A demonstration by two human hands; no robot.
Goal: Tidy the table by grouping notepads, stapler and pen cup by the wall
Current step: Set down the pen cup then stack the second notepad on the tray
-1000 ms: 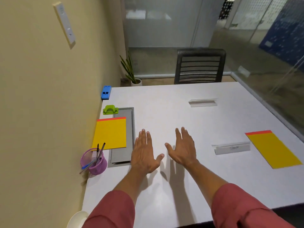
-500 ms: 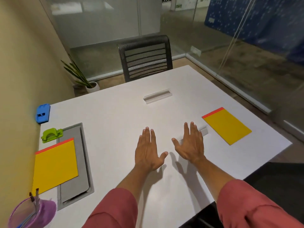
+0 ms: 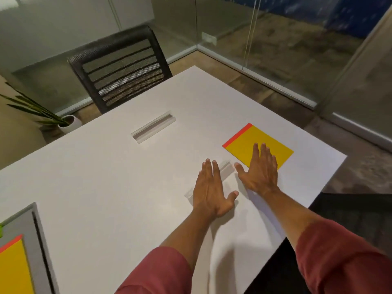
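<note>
Your view has swung right, away from the wall. Your right hand [image 3: 259,169], flat with fingers straight, has moved over the near edge of the yellow notepad [image 3: 246,142]. Your left hand [image 3: 212,190] now covers the clear name holder [image 3: 225,166].

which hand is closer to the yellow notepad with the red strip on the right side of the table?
Right. The right hand lies flat, its fingers over the yellow red-edged notepad. The left hand lies beside it, off the pad, over a clear plastic holder.
</note>
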